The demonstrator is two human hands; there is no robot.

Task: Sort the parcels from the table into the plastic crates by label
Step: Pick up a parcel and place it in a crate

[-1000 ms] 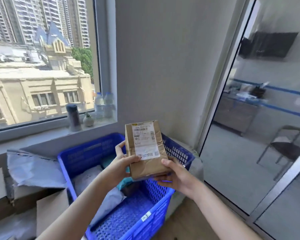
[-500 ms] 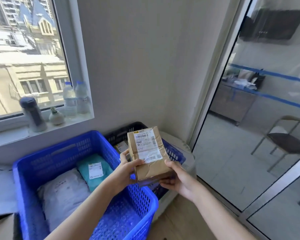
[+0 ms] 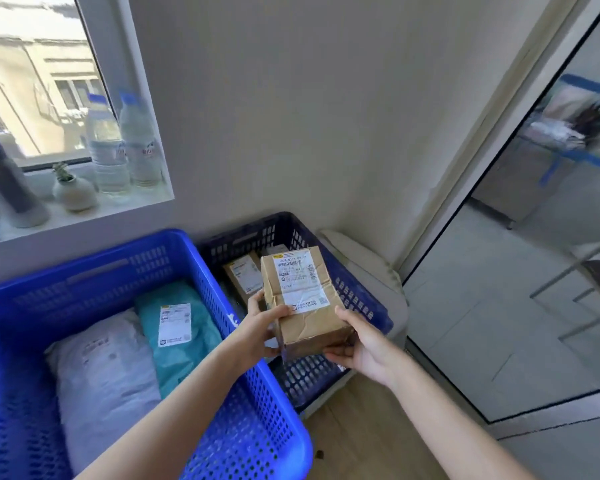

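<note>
Both hands hold a brown cardboard parcel [image 3: 303, 299] with a white label above the dark blue crate [image 3: 357, 292]. My left hand [image 3: 260, 327] grips its left side, thumb on the label face. My right hand [image 3: 361, 341] grips the lower right corner from beneath. Inside the dark crate lies another brown labelled parcel [image 3: 245, 275]. The bright blue crate [image 3: 125, 268] on the left holds a teal bag parcel [image 3: 184, 337] and a white bag parcel [image 3: 108, 375].
A window sill at the left carries two water bottles [image 3: 123, 147], a small plant pot [image 3: 73, 192] and a grey flask [image 3: 11, 188]. A white object [image 3: 371, 271] stands behind the dark crate. A glass partition [image 3: 534, 237] runs along the right. Wooden floor [image 3: 354, 438] lies below.
My view has swung right and down; the dark blue crate has come into sight. Both hands carried the brown parcel rightward, from over the bright blue crate to over the dark one.
</note>
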